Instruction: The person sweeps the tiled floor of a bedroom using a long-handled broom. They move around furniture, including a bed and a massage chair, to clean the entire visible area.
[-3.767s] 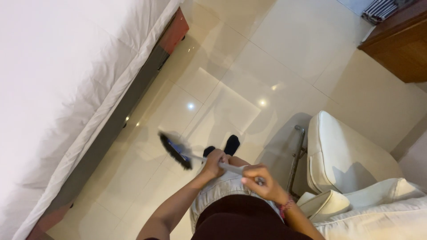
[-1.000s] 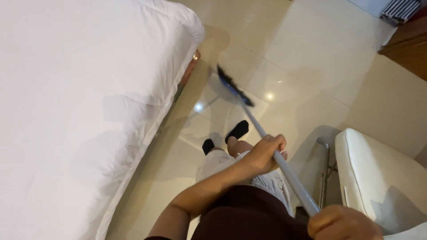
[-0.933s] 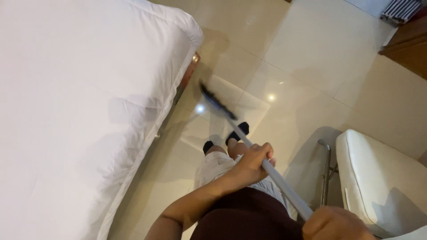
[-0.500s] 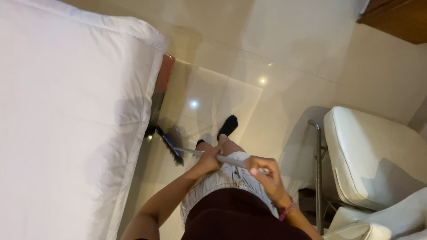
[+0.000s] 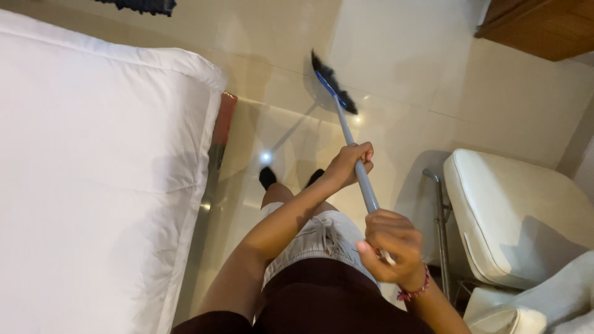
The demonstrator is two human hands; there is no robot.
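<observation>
Glossy cream floor tiles fill the middle of the view, with ceiling lights mirrored in them. A white-sheeted bed takes up the left side, its reddish wooden frame corner showing at the edge. A pale padded chair on a metal frame stands to the right, and a brown wooden cabinet is seen at the top right corner.

A broom is held slanted across the body, its dark bristle head with a blue base reaching out over the tiles ahead of the two dark-socked feet. The left hand is wrapped in a closed grip around the middle of the grey handle; the right hand, with a pink bead bracelet at the wrist, is closed around the upper end, close to the waist.

Whether the bristles touch the floor or sit slightly above it cannot be told. Several slips seem possible: the polished tiles may offer little hold to socked feet during a wide stroke; the chair's metal frame lies near the handle's swing on the right and could be struck; the bed frame corner could be clipped by the broom head on a leftward sweep.
</observation>
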